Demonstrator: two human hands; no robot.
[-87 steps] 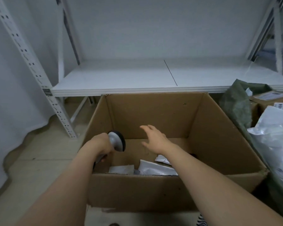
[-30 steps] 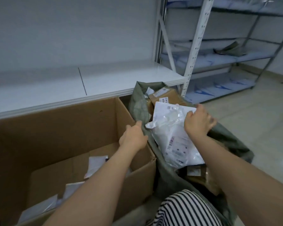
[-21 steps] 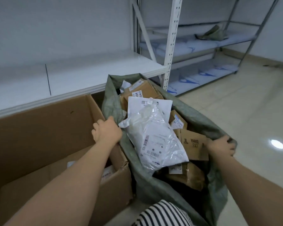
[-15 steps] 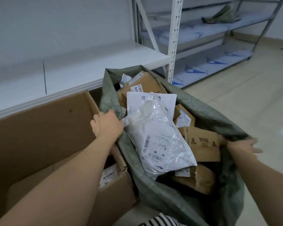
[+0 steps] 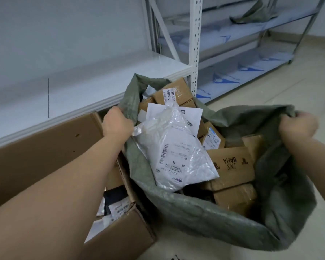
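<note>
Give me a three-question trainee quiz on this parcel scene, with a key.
1. True or false: the left hand and the right hand both grip the rim of the green sack.
2. What lies on top of the cartons in the sack? A) a white plastic parcel B) a handheld scanner C) a shoe
3. Fill in: the open cardboard box stands on the person's ____ side of the sack.
Key: 1 true; 2 A; 3 left.
</note>
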